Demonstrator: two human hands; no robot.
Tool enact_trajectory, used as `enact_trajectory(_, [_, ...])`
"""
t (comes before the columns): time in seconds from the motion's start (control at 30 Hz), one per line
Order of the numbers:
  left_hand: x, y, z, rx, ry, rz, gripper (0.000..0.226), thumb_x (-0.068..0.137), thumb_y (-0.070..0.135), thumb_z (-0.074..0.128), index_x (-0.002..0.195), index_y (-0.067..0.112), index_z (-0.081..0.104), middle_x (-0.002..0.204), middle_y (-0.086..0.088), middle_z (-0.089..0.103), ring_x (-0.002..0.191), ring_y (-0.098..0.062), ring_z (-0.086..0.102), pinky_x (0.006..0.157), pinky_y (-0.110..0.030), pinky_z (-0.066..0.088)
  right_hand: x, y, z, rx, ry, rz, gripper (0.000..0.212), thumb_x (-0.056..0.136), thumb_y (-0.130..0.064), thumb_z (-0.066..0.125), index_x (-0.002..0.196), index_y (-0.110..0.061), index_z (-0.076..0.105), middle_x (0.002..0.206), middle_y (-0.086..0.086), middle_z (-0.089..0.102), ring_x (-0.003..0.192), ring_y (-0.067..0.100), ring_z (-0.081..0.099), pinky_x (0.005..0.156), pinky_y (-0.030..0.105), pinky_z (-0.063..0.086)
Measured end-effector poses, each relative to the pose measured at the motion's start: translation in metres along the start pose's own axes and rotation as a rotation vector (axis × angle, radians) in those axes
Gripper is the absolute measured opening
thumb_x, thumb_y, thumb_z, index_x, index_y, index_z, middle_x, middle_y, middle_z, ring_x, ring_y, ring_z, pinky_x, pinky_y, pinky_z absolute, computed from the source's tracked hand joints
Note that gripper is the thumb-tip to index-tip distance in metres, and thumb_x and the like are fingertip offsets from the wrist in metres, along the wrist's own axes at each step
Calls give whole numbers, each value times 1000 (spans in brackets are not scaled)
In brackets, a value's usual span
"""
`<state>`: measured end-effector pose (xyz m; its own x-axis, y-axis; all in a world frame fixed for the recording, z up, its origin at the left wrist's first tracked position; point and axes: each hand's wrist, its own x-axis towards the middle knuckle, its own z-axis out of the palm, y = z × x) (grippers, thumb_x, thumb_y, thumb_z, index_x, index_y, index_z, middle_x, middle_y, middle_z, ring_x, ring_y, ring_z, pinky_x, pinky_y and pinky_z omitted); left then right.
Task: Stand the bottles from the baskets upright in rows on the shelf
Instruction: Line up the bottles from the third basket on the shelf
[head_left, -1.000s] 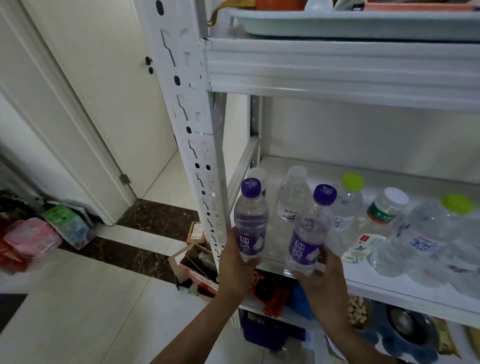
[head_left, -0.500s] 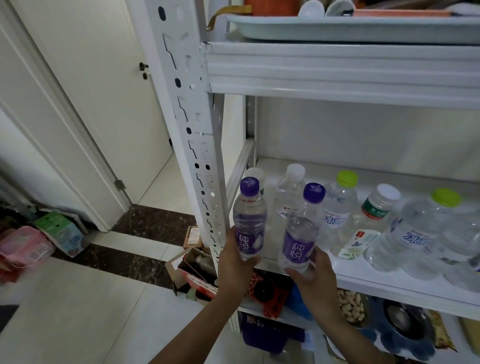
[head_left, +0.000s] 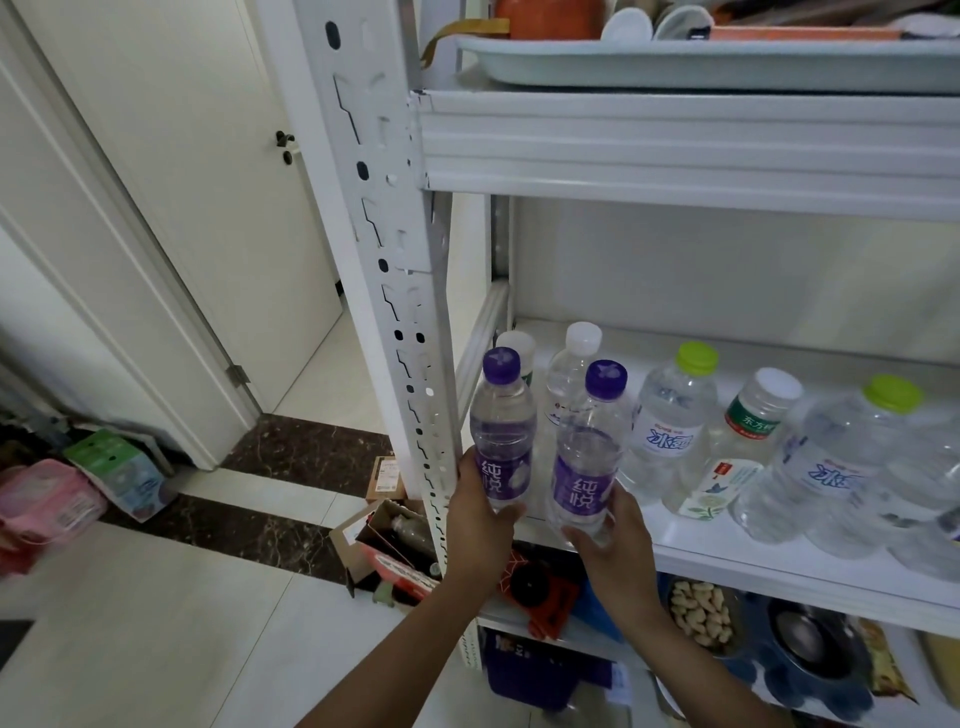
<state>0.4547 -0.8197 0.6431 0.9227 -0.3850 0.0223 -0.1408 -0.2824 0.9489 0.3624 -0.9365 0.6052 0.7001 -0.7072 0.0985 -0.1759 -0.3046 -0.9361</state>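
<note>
You're in a home: a white door (head_left: 182, 182) stands left, pale floor tiles (head_left: 130, 623) meet a dark stone threshold (head_left: 291, 452), and a white metal rack (head_left: 395, 260) on the right carries a tray (head_left: 675, 65) of crockery.

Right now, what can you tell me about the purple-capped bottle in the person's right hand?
The bottle is clear plastic with a purple cap on and a purple label bearing white characters round its lower half. It is nearly upright, cap leaning slightly right, at the front edge of the white shelf. The right hand grips its base; whether it rests on the shelf is hidden.
</note>
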Motion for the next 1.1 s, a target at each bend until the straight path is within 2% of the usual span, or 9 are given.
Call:
enact_trajectory(0.1, [3,2,1,11,-4,5,73,74,-8,73,133,21,41,110,18,52,97,3,51,74,4,37,3,1,3,9,-12,10,65,76,-10,77,132,-19,45,122,-8,53,114,9,51,98,30,43])
enact_trajectory(0.2, [7,3,3,35,-12,8,71,74,-6,73,133,19,42,112,17,52,103,-2,51,85,-11,39,7,0,5,25,-22,19,66,77,-11,76,133,-20,44,124,-9,53,115,7,51,99,29,43])
enact_trajectory(0.33, [11,2,5,42,-2,0,70,74,-6,73,132,19,44,111,15,54,103,-4,53,89,-19,40,13,2,9,18,-14,23,66,77,-13,76,134,-23,43,126,-8,54,116,8,51,100,31,44])
enact_trajectory(0.57, [14,-1,7,40,4,4,68,74,-4,74,130,20,44,111,16,54,103,-4,53,90,-21,40,14,3,11,1,18,13,67,76,-13,77,134,-18,43,127,-5,52,115,10,51,99,31,44])
enact_trajectory(0.83, [20,-3,8,89,-14,16,70,74,-3,74,132,16,42,113,11,55,103,-3,51,87,-19,39,16,3,13,-61,35,-18,66,76,-17,77,132,-18,43,125,-1,54,114,13,52,98,39,47])
enact_trajectory(0.97, [20,-6,8,126,-10,25,68,75,-1,75,133,15,42,119,7,57,105,-4,50,89,-20,38,15,3,13,-53,36,-43,67,76,-17,77,134,-19,42,128,-2,52,116,11,51,99,36,47])
enact_trajectory(1.1, [18,-10,8,197,-4,22,68,78,7,75,136,15,40,130,1,57,117,-16,54,91,-23,38,9,1,9,-85,36,-93,68,80,-18,74,138,-18,39,134,-4,48,120,5,45,100,23,40])
